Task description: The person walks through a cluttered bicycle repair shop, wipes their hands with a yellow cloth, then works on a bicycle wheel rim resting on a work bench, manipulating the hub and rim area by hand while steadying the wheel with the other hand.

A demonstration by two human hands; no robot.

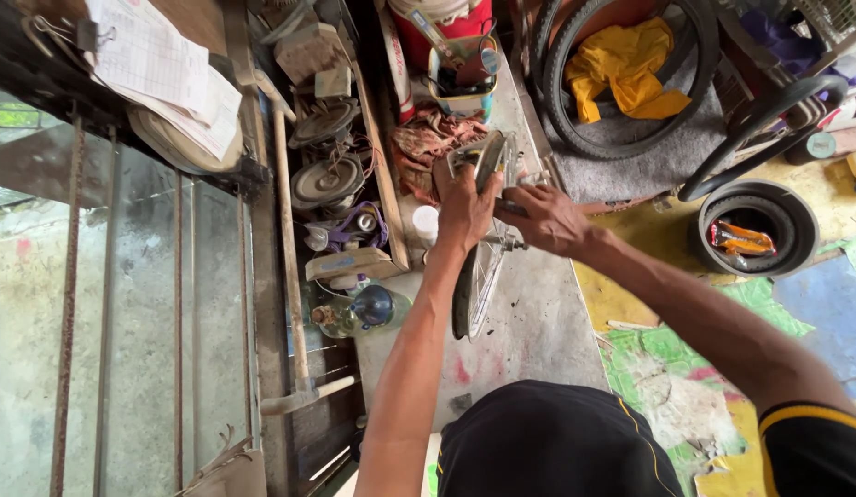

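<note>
The wheel stands on edge on the grey floor, its rim running from the hands down toward the person, spokes showing on its right side. The left hand has its grip clamped on the top of the wheel, fingers wrapped over the rim. The right hand meets it from the right, its grip closed on a small dark tool just beside the wheel's upper edge; what kind of tool cannot be told.

Left of the wheel, close by, a wooden tray edge and a bottle crowd the floor, with a long hammer lying beyond them. Just above the hands lies a rag. To the right the floor is open as far as the painted mat. Farther right, well apart, sit a small tyre and a large tyre around a yellow cloth.
</note>
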